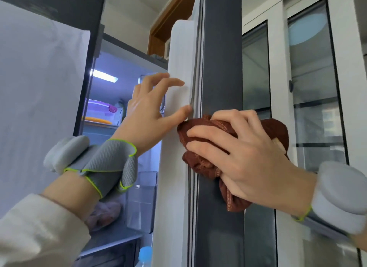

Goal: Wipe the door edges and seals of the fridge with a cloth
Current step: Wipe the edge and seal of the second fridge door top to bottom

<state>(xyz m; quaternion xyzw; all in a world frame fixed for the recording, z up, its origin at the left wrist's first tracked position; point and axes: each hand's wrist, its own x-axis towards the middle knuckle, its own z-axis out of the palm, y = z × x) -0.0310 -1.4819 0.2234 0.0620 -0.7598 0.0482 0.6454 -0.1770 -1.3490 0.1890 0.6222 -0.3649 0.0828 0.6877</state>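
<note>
The open right fridge door (220,58) stands edge-on in the middle, with a dark grey outer edge and a white inner liner (178,68). A grey rubber seal (196,78) runs down between them. My right hand (244,157) grips a bunched brown cloth (206,127) and presses it on the seal and dark edge at mid height. My left hand (151,111) has spread fingers; its thumb touches the liner beside the seal, just above the cloth.
The lit fridge interior (111,88) at the left holds containers, shelves and a bottle with a blue cap (145,254). The other door (39,88) stands open at the far left. A white glass-fronted cabinet (309,107) is close behind the right door.
</note>
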